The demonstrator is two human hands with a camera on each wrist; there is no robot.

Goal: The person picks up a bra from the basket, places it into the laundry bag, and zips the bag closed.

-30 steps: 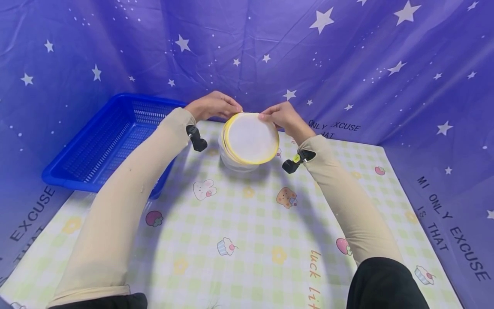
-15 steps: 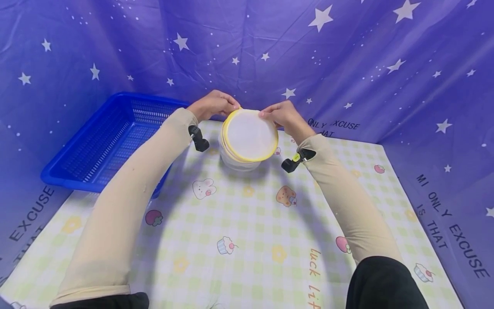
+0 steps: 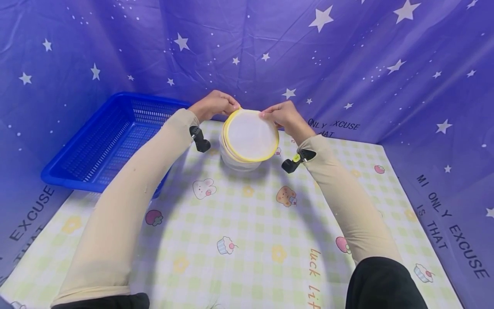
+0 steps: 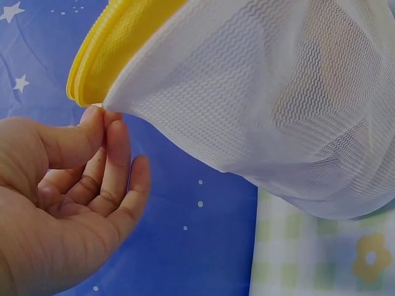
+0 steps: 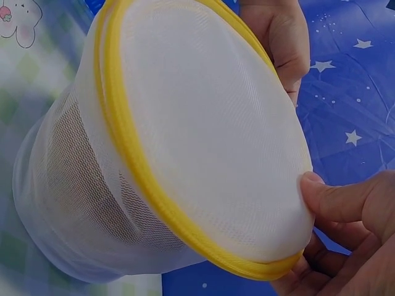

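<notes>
Since the mesh bag is tilted toward me over the far end of the checked cloth, my left hand is pinching it right by the yellow rim and my right hand is gripping the round top, probably so it doesn't flop.

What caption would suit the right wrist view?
Right hand pinching a yellow-rimmed white mesh bag at its edge, left hand behind.

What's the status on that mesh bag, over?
Left hand pinching at yellow rim; right hand gripping farther along. Mesh bag tilted toward the person. Blue basket at left, not blocking.
</notes>
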